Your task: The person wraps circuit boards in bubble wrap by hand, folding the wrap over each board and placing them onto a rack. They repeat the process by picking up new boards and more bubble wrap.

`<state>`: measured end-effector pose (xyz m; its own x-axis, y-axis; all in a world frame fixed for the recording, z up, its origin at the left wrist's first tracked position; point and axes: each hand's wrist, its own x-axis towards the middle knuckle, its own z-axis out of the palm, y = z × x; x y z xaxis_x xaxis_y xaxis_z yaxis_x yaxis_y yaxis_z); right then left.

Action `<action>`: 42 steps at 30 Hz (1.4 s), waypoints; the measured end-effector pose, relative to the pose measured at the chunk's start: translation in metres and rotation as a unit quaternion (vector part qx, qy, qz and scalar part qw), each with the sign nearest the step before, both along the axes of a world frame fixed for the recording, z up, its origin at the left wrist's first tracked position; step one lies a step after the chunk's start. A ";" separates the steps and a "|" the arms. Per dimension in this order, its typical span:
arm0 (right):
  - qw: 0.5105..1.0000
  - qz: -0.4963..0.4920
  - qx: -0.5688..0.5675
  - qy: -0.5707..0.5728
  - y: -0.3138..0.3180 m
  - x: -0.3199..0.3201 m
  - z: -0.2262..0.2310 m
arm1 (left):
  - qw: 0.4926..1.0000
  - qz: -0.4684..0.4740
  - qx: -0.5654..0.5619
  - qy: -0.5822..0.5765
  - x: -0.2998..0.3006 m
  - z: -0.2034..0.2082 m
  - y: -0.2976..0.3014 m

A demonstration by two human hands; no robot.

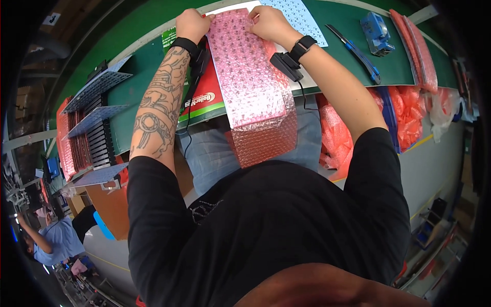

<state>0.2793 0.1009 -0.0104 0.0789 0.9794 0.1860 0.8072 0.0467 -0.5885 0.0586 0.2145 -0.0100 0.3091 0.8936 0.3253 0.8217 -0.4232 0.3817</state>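
A pink bubble-wrap bag (pixel 245 66) lies lengthwise before me, its near end hanging over the table edge above my lap. Through the film shows a flat panel with a repeating dark pattern. My left hand (pixel 193 25) is closed at the bag's far left corner, the thumb against its edge. At the far right corner my right hand (pixel 272 25) pinches the bag between thumb and fingers. Beneath the bag are a red and green printed sheet (pixel 207 89) and a white one. Beside my right hand lies a light-blue patterned panel (pixel 302 18).
A utility knife (pixel 358 53) and a blue tape dispenser (pixel 377 33) lie to the right on the green table (pixel 327 66). Pink wrapped packs (pixel 418 51) sit at the right end. Leftward, a black rack (pixel 99 135) holds blue panels. Another person (pixel 59 238) works at far left.
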 end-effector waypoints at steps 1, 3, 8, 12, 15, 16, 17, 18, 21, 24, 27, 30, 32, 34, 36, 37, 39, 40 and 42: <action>1.000 0.001 -0.002 -0.002 0.002 0.001 -0.002 | 1.000 -0.006 0.019 0.023 -0.001 -0.002 0.002; 0.999 0.007 -0.035 0.007 0.005 0.004 -0.004 | 0.999 -0.013 0.030 0.032 0.000 -0.005 0.001; 0.982 -0.107 0.039 -0.150 -0.020 0.029 0.031 | 0.997 0.012 -0.074 -0.028 -0.024 0.007 -0.015; 0.962 -0.159 -0.049 -0.218 -0.020 0.086 0.018 | 0.995 -0.001 -0.015 -0.095 -0.041 0.029 -0.091; 0.976 -0.122 -0.077 -0.164 -0.016 0.099 0.022 | 0.976 -0.032 -0.104 -0.188 -0.060 0.058 -0.198; 0.976 -0.116 -0.085 -0.164 -0.016 0.099 0.025 | 0.969 -0.040 -0.142 -0.197 -0.069 0.059 -0.229; 0.978 -0.114 -0.109 -0.138 -0.020 0.105 0.035 | 0.959 -0.057 -0.182 -0.210 -0.076 0.059 -0.256; 0.980 -0.107 -0.129 -0.111 -0.016 0.109 0.045 | 0.944 -0.052 -0.249 -0.208 -0.085 0.056 -0.282; 0.983 -0.109 -0.144 -0.027 0.015 0.133 0.044 | 0.885 -0.021 -0.375 -0.273 -0.100 0.015 -0.322; 0.980 -0.123 -0.132 0.086 0.031 0.157 0.036 | 0.796 0.007 -0.442 -0.413 -0.094 -0.016 -0.336; 0.974 -0.041 -0.056 0.218 0.012 0.139 0.056 | 0.703 0.009 -0.444 -0.555 -0.079 -0.035 -0.340; 0.911 -0.053 -0.013 0.409 -0.072 0.071 0.087 | 0.664 -0.036 -0.460 -0.588 -0.075 -0.044 -0.339; 0.891 -0.026 -0.062 0.448 -0.110 0.035 0.090 | 0.663 -0.043 -0.451 -0.596 -0.075 -0.042 -0.340; 0.899 0.007 -0.015 0.438 -0.131 0.008 0.058 | 0.662 -0.052 -0.444 -0.601 -0.075 -0.040 -0.344; 0.899 -0.012 -0.024 0.437 -0.146 -0.030 0.045 | 0.652 -0.051 -0.438 -0.617 -0.074 -0.043 -0.344; 0.897 -0.034 -0.034 0.439 -0.148 -0.043 0.041 | 0.643 -0.050 -0.434 -0.629 -0.072 -0.043 -0.344; 0.892 -0.025 -0.028 0.451 -0.144 -0.054 0.031 | 0.634 -0.051 -0.433 -0.639 -0.070 -0.046 -0.343; 0.887 -0.015 -0.025 0.461 -0.142 -0.058 0.027 | 0.632 -0.051 -0.432 -0.642 -0.069 -0.048 -0.342; 0.880 -0.002 -0.024 0.473 -0.137 -0.062 0.019 | 0.627 -0.046 -0.429 -0.648 -0.069 -0.049 -0.341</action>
